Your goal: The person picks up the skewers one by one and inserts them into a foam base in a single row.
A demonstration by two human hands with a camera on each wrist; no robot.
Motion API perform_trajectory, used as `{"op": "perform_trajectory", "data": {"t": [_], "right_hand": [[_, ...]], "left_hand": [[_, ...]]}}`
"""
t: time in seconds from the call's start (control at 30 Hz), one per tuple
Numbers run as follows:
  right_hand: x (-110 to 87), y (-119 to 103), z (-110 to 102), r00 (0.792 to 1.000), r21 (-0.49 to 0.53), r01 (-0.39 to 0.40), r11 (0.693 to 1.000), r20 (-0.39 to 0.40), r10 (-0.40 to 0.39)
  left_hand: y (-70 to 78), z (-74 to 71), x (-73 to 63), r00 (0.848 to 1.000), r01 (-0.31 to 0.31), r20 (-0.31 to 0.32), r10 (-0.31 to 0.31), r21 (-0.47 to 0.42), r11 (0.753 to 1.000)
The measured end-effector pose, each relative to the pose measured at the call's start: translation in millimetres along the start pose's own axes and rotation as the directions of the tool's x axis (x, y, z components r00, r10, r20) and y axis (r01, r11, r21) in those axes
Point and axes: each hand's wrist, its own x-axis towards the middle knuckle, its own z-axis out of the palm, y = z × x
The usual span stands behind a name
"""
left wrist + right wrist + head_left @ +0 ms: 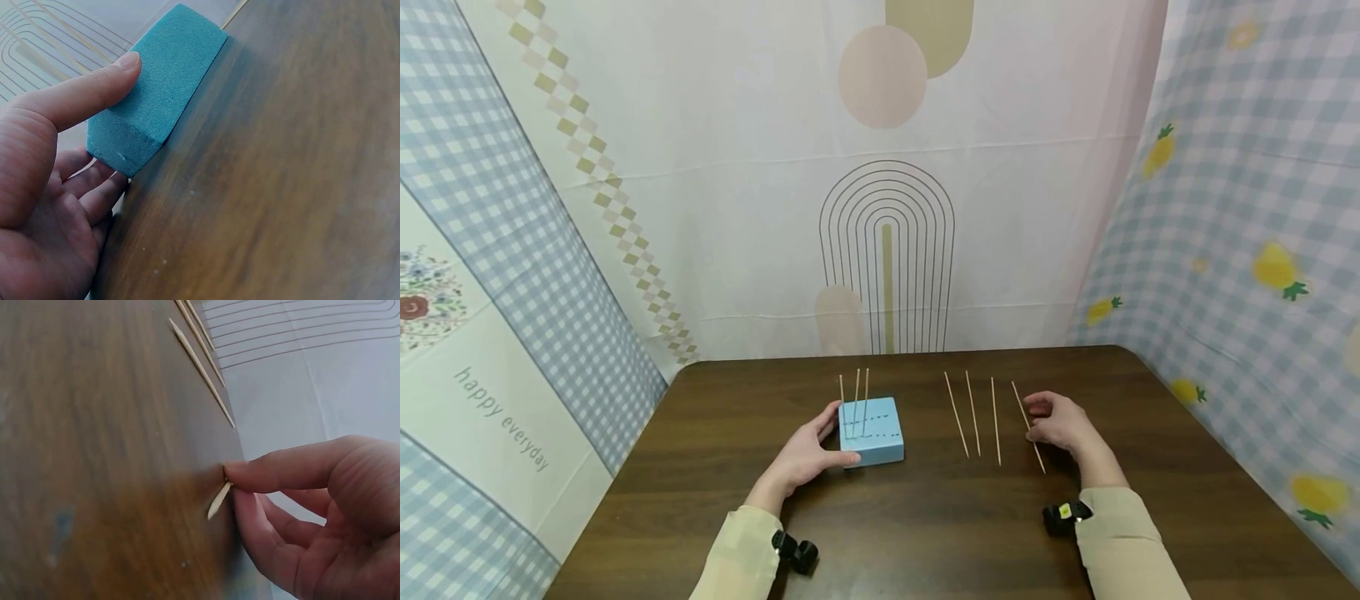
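A light blue foam block (880,454) with rows of small holes on top lies on the table. Three thin wooden skewers (857,387) stand upright in its left part. My left hand (801,460) grips the block at its left side, thumb along the near face (169,75) and fingers round the far edge. Over to the right, my right hand (1064,427) pinches another skewer (1038,456) between thumb and index finger. Its pointed end (217,503) pokes out below the fingertips in the right wrist view.
Three loose skewers (957,414) lie roughly side by side on the brown wooden table (940,533), between the block and my right hand. A patterned cloth (760,250) hangs behind the table's far edge, and checked cloths (1240,208) hang at both sides.
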Motion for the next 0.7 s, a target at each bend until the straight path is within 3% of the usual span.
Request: {"op": "perform_trajectory", "data": {"t": [0.7], "right_hand": [[-2.0,-1.3,-4.8,0.998,0.038,-0.047,0.998,0.031,0.046]], "left_hand": [[0.5,0.5,1.0,1.000,-0.003,-0.003,0.003,0.006,1.000]]}}
